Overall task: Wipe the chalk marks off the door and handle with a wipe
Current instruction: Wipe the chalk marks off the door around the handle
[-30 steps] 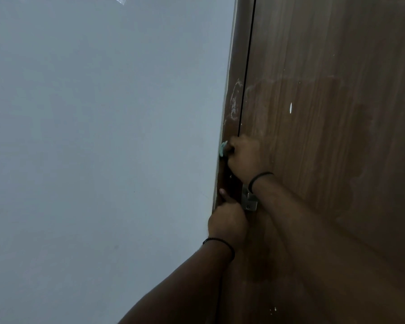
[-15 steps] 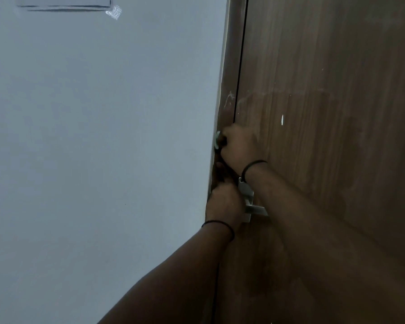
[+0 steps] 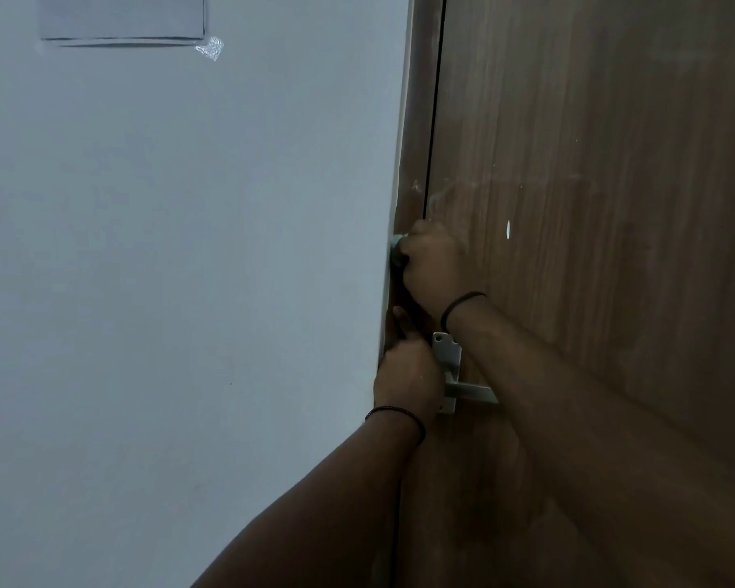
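A brown wooden door (image 3: 590, 205) fills the right side, with faint white chalk smears (image 3: 442, 197) near its left edge. My right hand (image 3: 431, 261) presses against the door frame (image 3: 416, 120), shut on a pale green wipe (image 3: 396, 244) that peeks out at the fingers. Below it, my left hand (image 3: 408, 375) rests with fingers against the frame beside the silver handle plate (image 3: 450, 358). The silver lever (image 3: 476, 392) sticks out to the right, partly hidden by my right forearm.
A plain pale wall (image 3: 187, 290) takes up the left half. A rectangular panel (image 3: 124, 19) is set in it at the top, with a white scuff (image 3: 211, 47) at its corner. A small white fleck (image 3: 508, 229) marks the door.
The view has shifted so the handle plate and lever show more. My right hand with the wipe has slid slightly along the frame; some chalk on the frame has faded.
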{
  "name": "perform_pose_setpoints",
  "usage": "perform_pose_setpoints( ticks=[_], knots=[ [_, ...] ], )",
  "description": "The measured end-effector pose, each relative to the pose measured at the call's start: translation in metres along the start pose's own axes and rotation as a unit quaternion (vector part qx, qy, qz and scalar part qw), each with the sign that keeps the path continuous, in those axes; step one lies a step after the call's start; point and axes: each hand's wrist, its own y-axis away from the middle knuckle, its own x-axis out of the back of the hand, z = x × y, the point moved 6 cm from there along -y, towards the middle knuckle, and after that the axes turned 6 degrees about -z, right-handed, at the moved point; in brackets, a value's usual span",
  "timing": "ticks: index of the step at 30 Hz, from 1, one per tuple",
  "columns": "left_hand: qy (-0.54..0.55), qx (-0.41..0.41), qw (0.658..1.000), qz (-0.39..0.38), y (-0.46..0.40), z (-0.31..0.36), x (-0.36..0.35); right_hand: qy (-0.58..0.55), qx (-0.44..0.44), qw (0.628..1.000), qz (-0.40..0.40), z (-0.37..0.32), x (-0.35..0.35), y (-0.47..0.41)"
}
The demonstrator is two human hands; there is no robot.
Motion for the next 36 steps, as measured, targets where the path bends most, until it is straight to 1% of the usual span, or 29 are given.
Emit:
perform_pose_setpoints(
  ticks=[1,2,4,5,8,10,11,13,14,15,16,18,20,21,23,25,26,27,28,30,31,32,34,35,36],
  knots=[
    [-0.002,-0.002,1.000,0.001,0.000,0.001,0.001,-0.012,-0.009,1.000,-0.014,0.004,0.000,0.002],
    [-0.012,-0.006,1.000,0.005,-0.001,0.002,0.002,-0.027,-0.027,0.999,-0.008,0.010,0.006,-0.001],
    [-0.038,-0.009,0.999,0.019,-0.005,0.004,0.003,-0.051,-0.047,0.997,0.045,0.025,0.030,-0.018],
    [-0.046,-0.001,0.999,0.026,-0.007,0.004,0.005,-0.052,-0.045,0.996,0.061,0.030,0.041,-0.029],
    [-0.054,0.016,0.998,0.023,-0.012,0.008,0.010,-0.049,-0.026,0.996,0.069,0.032,0.054,-0.048],
    [-0.048,0.016,0.998,0.025,-0.012,0.010,0.012,-0.030,-0.037,0.997,0.061,0.025,0.043,-0.035],
    [-0.048,0.016,0.999,0.022,-0.011,0.010,0.013,-0.022,-0.022,0.999,0.039,0.022,0.034,-0.024],
    [-0.054,0.011,0.998,0.012,-0.010,0.011,0.014,-0.026,0.049,0.998,-0.012,0.019,0.018,-0.001],
    [-0.058,0.007,0.998,0.005,-0.009,0.012,0.014,-0.039,0.069,0.997,-0.020,0.022,0.017,0.005],
    [-0.061,0.002,0.998,0.002,-0.009,0.013,0.014,-0.059,0.063,0.996,-0.007,0.029,0.022,0.005],
    [-0.063,-0.002,0.998,0.004,-0.009,0.013,0.015,-0.079,0.035,0.996,0.022,0.040,0.031,0.000],
    [-0.064,-0.021,0.997,0.027,-0.007,0.016,0.018,-0.065,-0.036,0.995,0.072,0.058,0.047,-0.018],
    [-0.067,-0.057,0.994,0.071,-0.004,0.021,0.021,-0.043,-0.068,0.992,0.100,0.060,0.060,-0.035],
    [-0.073,-0.075,0.990,0.089,-0.003,0.024,0.021,-0.043,-0.065,0.991,0.113,0.052,0.064,-0.040],
    [-0.082,-0.096,0.986,0.106,-0.002,0.026,0.019,-0.051,-0.017,0.993,0.101,0.037,0.052,-0.033],
    [-0.085,-0.105,0.984,0.116,-0.002,0.023,0.018,0.013,0.042,0.998,0.033,0.022,0.031,-0.008],
    [-0.084,-0.111,0.983,0.119,-0.002,0.024,0.019,0.021,0.049,0.998,0.016,0.026,0.025,0.003],
    [-0.082,-0.120,0.982,0.120,-0.001,0.024,0.020,-0.001,0.037,0.999,0.026,0.036,0.030,0.007],
    [-0.079,-0.135,0.980,0.121,-0.001,0.026,0.021,-0.026,0.008,0.998,0.050,0.049,0.039,0.003],
    [-0.072,-0.177,0.973,0.128,-0.001,0.032,0.025,-0.045,-0.074,0.989,0.123,0.072,0.061,-0.015],
    [-0.069,-0.195,0.969,0.131,-0.002,0.035,0.026,-0.058,-0.091,0.984,0.144,0.076,0.068,-0.024],
    [-0.064,-0.204,0.968,0.132,-0.003,0.035,0.026,-0.065,-0.082,0.984,0.144,0.073,0.070,-0.032],
    [-0.048,-0.199,0.971,0.125,-0.003,0.033,0.023,-0.066,-0.050,0.990,0.112,0.070,0.064,-0.036],
    [-0.042,-0.197,0.972,0.120,-0.002,0.031,0.021,-0.064,-0.042,0.991,0.108,0.076,0.065,-0.032],
    [-0.039,-0.200,0.972,0.116,0.000,0.029,0.019,-0.066,-0.059,0.988,0.127,0.088,0.070,-0.027]
  ],
)
